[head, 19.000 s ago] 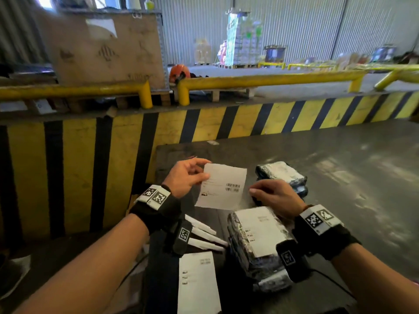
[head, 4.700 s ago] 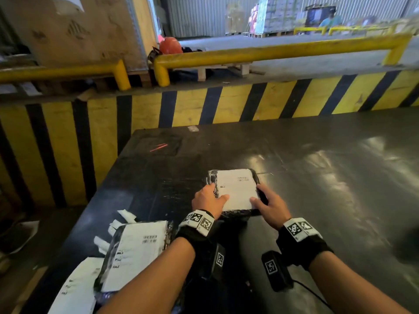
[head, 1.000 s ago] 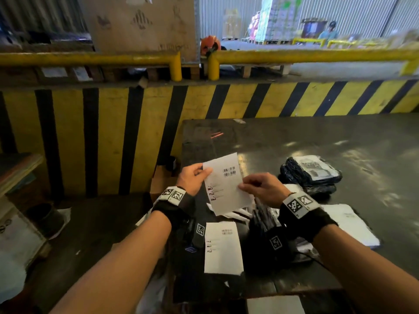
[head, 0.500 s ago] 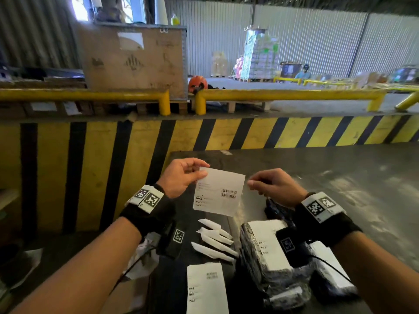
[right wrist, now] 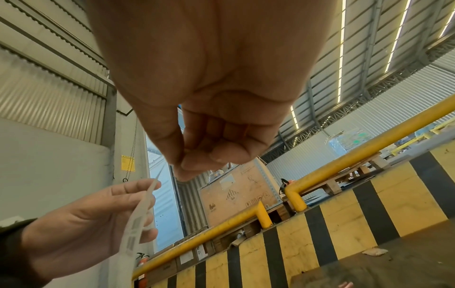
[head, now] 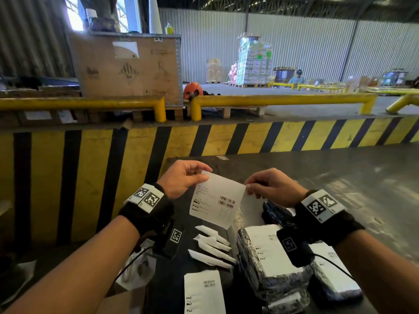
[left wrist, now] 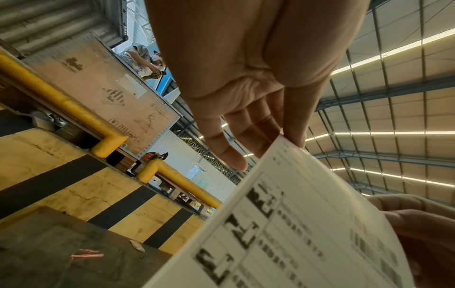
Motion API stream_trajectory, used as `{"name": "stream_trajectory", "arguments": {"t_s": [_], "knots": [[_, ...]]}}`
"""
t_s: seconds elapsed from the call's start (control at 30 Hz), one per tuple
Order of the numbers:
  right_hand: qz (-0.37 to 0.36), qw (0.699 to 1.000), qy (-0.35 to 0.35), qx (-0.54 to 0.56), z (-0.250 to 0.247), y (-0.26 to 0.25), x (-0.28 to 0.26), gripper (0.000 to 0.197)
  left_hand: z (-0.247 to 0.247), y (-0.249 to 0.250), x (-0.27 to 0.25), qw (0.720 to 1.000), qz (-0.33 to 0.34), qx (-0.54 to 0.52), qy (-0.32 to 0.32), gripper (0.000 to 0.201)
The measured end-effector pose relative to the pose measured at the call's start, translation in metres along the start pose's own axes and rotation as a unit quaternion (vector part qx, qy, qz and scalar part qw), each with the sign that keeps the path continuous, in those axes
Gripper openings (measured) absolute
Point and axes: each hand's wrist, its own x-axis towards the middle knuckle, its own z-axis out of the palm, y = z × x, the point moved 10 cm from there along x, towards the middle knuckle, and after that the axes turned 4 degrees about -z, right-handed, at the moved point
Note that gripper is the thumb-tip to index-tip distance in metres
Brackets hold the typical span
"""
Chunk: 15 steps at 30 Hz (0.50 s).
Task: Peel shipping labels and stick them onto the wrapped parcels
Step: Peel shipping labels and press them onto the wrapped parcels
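Head view: the left hand [head: 181,177] pinches the top left corner of a shipping label [head: 216,200] held above the dark table [head: 340,177]; the right hand [head: 272,186] pinches its top right corner. Peeling should go slowly from that corner, keeping the sheet flat. Wrapped parcels [head: 269,257] lie just below, beside paper strips [head: 213,248].

Left wrist view: thumb and fingers grip the label's edge; a striped barrier [left wrist: 74,185] stands behind.

Right wrist view: fingertips [right wrist: 197,165] pressed together; whether they hold backing, I cannot tell.
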Motion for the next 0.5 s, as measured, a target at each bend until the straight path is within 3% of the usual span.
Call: {"name": "stream_trajectory", "arguments": {"t_s": [0.5], "knots": [[-0.006, 1.0, -0.014, 0.024, 0.0093, -0.0072, -0.0064, 0.02, 0.0, -0.0033, -0.0007, 0.999, -0.005, 0.036, -0.002, 0.019]]}}
